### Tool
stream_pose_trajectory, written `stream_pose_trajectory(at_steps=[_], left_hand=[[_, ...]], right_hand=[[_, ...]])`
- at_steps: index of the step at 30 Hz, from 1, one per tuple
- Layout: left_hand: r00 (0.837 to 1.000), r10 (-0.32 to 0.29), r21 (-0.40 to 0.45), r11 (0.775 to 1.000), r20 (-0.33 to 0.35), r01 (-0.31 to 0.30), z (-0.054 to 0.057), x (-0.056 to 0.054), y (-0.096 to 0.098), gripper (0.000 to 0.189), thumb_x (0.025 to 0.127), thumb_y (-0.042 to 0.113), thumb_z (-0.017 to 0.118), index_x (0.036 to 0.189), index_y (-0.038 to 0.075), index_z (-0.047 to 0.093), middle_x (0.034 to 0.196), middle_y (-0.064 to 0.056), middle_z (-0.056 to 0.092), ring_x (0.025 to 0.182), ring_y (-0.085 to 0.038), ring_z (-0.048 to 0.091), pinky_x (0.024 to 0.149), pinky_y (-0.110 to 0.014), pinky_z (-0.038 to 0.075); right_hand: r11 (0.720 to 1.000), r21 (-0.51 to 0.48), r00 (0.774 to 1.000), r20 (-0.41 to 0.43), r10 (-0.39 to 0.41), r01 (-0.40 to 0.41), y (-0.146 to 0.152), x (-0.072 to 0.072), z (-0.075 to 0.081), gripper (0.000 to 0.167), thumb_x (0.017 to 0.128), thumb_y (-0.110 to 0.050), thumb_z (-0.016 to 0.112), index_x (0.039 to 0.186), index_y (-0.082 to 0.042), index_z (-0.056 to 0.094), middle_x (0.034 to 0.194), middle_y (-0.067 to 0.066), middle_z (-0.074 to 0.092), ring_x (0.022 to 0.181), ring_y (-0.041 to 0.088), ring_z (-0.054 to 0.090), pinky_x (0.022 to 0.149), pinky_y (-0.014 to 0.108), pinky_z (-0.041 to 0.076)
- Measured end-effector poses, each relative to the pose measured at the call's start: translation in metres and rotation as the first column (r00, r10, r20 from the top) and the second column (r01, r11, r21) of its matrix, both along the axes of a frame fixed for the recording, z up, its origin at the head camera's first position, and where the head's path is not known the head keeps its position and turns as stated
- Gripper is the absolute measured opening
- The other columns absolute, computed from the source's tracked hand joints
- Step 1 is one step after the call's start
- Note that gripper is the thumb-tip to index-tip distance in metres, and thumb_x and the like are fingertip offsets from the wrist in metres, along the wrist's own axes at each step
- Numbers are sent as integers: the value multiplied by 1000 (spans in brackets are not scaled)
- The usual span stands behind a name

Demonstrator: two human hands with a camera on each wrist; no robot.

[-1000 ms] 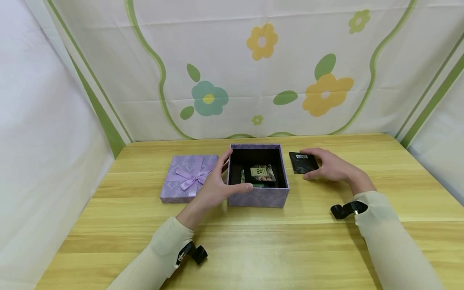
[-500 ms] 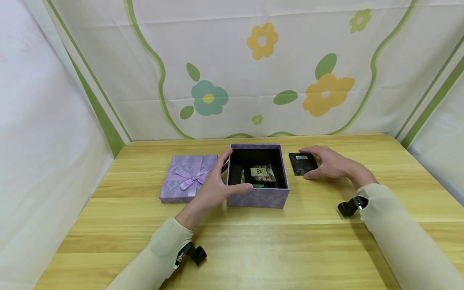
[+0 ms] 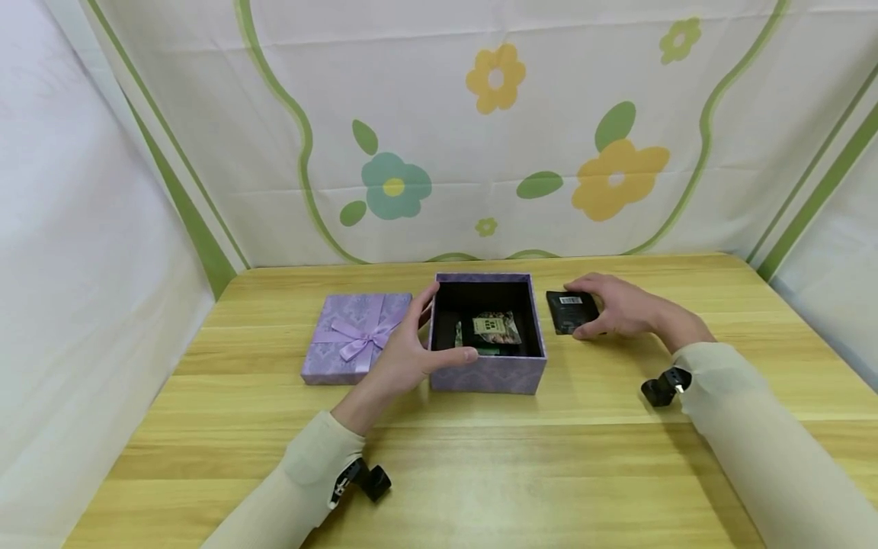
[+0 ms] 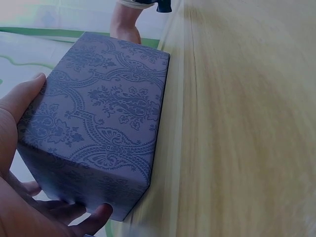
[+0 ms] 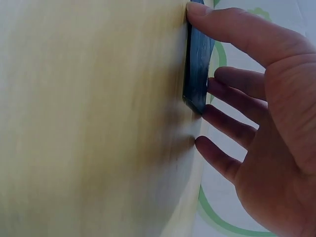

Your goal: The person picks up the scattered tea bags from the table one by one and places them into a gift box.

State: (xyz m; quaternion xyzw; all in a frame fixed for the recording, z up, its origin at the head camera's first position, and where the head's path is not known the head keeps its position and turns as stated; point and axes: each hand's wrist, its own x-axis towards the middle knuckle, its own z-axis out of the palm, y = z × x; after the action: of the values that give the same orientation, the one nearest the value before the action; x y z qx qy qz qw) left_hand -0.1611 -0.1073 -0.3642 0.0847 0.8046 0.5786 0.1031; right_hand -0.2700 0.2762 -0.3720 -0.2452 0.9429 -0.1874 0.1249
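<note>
My left hand (image 3: 401, 354) holds the near left corner of an uncovered purple patterned gift box (image 3: 488, 375). Its thumb lies along the front wall and its fingers are against the left side, as the left wrist view also shows. Inside the box's dark interior lie a small clear packet (image 3: 495, 327) with a pale label and some green-edged packaging, partly hidden by the front wall. To the right of the box, a flat black packet (image 3: 571, 311) with a white barcode label lies on the table. My right hand (image 3: 627, 309) pinches it between thumb and fingers at its edges.
A purple box lid (image 3: 339, 332) with a lilac ribbon bow sits left of the box, partly behind my left hand. Wood-grain table (image 3: 480, 473) extends toward me. White floral cloth (image 3: 439, 114) hangs behind and at both sides.
The black packet has shifted slightly toward me, with the right hand's fingers staying at its edges. My right wrist has swung a little to the right. The left hand and box hold still.
</note>
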Motion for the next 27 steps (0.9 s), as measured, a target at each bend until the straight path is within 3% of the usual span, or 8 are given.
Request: stream_pose_trajectory(at_steps=[8,14,27], left_hand=[[1000,-9,1,1000,-1,9,-2,-1,0,115,82,45,92,167,50,14,177,15,14,167,-26,16,127,-66,30],[1000,-9,4,1000,0,9,-2,-1,0,115,82,45,92,167,51,13,177,15,13,167,-26,16,127,-67,30],[1000,-14,1,1000,-11,14,-1,-1,1,115,83,44,91,168,48,13,177,14,14,167,-26,16,127,-66,30]], right_hand=[[999,30,999,-33,21,-20,-2,-1,1,98,83,-48,90,158,-2,48,159,27,46,145,53,44,116,71,38],[999,27,1000,10,25,-25,-1,0,2,104,80,-46,92,160,-1,44,161,26,40,147,52,40,116,69,40],[1000,9,999,40,8,-8,2,-2,2,94,80,-43,92,155,-2,52,156,23,41,143,49,38,113,70,39]])
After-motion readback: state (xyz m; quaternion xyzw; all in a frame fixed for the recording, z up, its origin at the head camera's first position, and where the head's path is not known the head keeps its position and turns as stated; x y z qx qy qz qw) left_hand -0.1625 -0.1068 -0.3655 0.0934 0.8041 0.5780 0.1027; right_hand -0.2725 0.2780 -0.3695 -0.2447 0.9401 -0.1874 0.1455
